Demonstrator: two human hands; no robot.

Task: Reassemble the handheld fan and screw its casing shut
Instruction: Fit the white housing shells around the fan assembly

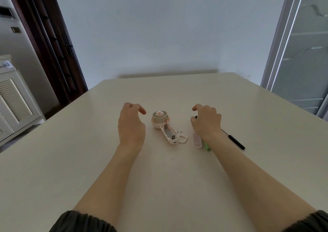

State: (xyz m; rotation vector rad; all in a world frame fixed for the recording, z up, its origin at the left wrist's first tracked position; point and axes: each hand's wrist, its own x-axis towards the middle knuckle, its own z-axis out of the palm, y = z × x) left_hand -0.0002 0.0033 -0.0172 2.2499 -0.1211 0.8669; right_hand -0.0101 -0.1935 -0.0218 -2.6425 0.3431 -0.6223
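No readable writing on the opened fan (pixel 164 127).

cream table (pixel 177 178) bears: opened fan body (pixel 166 128), loose screws (pixel 180 131), pink casing cover (pixel 197 140), green battery (pixel 206 146), black screwdriver (pixel 236 142).
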